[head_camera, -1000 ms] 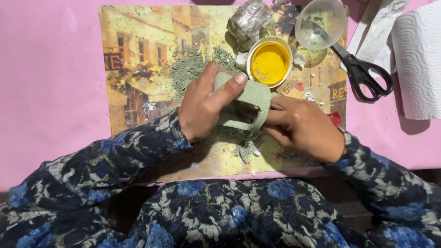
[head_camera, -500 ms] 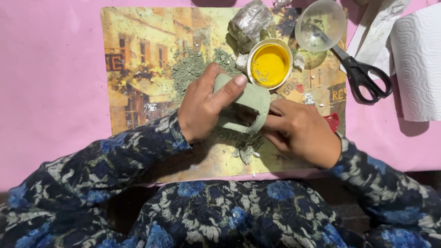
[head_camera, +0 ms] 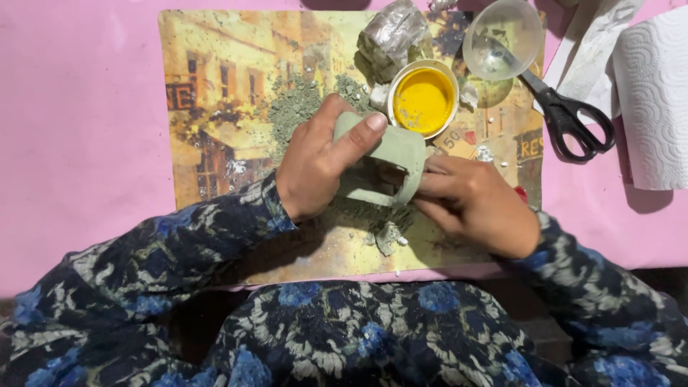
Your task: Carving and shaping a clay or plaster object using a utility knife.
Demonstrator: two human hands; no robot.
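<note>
A pale green clay cup (head_camera: 390, 161) lies on its side over a picture placemat (head_camera: 215, 107). My left hand (head_camera: 315, 168) grips the cup from the left, thumb pressed along its upper wall. My right hand (head_camera: 476, 204) is at the cup's open mouth, its fingers reaching inside and hidden there. Green clay crumbs (head_camera: 294, 107) are strewn on the mat behind the cup, and more scraps (head_camera: 387, 233) lie just under it.
A small bowl of yellow liquid (head_camera: 423, 100) stands right behind the cup. A foil-wrapped clay lump (head_camera: 390, 32), a clear plastic cup (head_camera: 502, 36), black scissors (head_camera: 570, 118) and a paper towel roll (head_camera: 652, 100) lie to the back right on the pink table (head_camera: 79, 143).
My right hand's fingers have shifted slightly inside the cup's mouth. The cup and my left hand stay in much the same place.
</note>
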